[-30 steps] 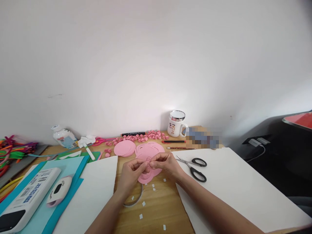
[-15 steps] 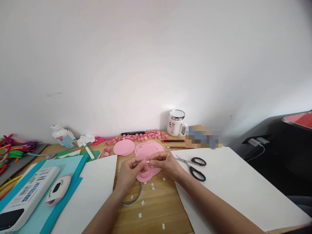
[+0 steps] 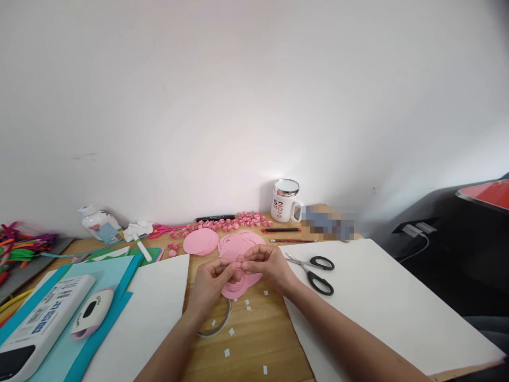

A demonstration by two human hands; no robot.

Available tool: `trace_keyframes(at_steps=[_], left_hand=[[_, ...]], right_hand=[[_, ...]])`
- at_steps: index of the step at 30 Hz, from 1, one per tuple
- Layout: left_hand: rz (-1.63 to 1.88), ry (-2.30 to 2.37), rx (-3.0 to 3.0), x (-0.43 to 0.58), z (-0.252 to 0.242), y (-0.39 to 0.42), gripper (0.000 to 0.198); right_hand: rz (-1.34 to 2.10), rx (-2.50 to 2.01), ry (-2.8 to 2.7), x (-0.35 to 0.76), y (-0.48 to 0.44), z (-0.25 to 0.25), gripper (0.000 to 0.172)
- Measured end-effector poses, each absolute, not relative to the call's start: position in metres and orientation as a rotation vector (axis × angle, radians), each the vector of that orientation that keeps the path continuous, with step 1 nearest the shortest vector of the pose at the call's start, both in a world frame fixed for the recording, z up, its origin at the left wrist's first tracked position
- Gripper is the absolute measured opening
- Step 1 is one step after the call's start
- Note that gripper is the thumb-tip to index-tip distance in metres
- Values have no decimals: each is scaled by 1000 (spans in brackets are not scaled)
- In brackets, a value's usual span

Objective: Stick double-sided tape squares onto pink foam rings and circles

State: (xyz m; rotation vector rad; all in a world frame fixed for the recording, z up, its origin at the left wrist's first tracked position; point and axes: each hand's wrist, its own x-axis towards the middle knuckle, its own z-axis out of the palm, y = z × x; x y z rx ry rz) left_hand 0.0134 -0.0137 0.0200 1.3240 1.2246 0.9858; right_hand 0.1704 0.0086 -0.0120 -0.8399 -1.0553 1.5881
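Between the fingertips of both my hands is a small pink paper strip [image 3: 239, 262], partly covered by the fingers. My left hand [image 3: 212, 280] pinches it from the left, and my right hand [image 3: 271, 267] pinches it from the right. Beneath the hands lies a loose pile of cut pink paper [image 3: 239, 242]. A neat stack of pink paper circles [image 3: 200, 242] sits just beyond my left hand. Further back, many small rolled pink paper flowers [image 3: 249, 218] are heaped along the wall. A roll of tape [image 3: 221, 329] lies below my left wrist.
Black-handled scissors [image 3: 320, 284] rest on a white board [image 3: 382, 313] to the right. A lidded mug [image 3: 283, 204] stands by the wall. Small white squares [image 3: 227, 352] dot the wooden table [image 3: 254, 339]. A long white box [image 3: 51, 313] lies on blue paper at left.
The pink strip showing between my fingertips now looks smaller and more hidden. Both hands stay almost in place, and the view has shifted slightly.
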Motion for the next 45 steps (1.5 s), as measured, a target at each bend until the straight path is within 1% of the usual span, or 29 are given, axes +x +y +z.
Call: trace_keyframes(at_steps=[13,24,31,37,41,45], left_hand=[[888,1059,1444,13,17,-16,23],[756,960,1437,13,24,-19,26],[686,925,1442,13,26,-21,26],[665,876,1445,13,25,-23,23],[715,906,1470,13,21,-22,23],[865,1014,1454,12,21,-19,23]], right_hand=[[1550,-806,-1189,169,9,-14,36],[1666,-762,-1257,168,5,-12,37],[1713,-764,-1338,167,1,-9,43],[1772,-702,-1372,165,-2,-12,46],[1740,-700,-1348,164,-2,-11,43],[1663,-640,-1289,166,-1,-5,32]])
